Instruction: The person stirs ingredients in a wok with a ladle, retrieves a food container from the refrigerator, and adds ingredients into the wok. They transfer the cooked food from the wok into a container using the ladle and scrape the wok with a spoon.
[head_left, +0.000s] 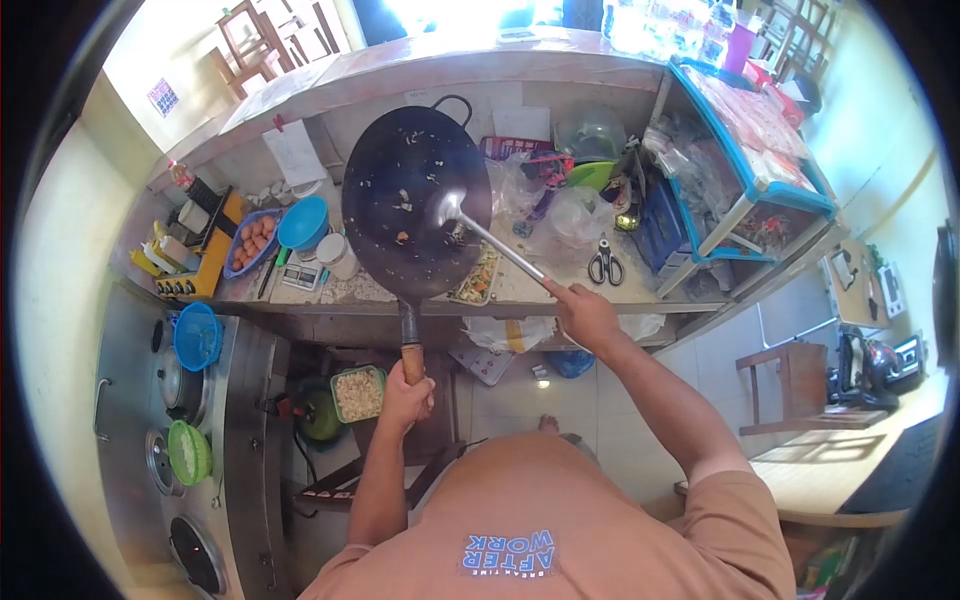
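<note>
My left hand is wrapped round the wooden handle of a large dark wok, which I hold tilted up over the counter. Bits of food cling to the wok's inner surface. In my right hand is the long handle of a metal wok spatula, its shiny head against the inside of the wok at the right. Partly hidden under the wok's lower right edge, a tray of mixed food sits on the counter.
Left on the counter are a basket of eggs, a blue bowl, a white tub and a small scale. Black scissors lie to the right, near a blue-framed rack. A stove stands left; a food container sits lower.
</note>
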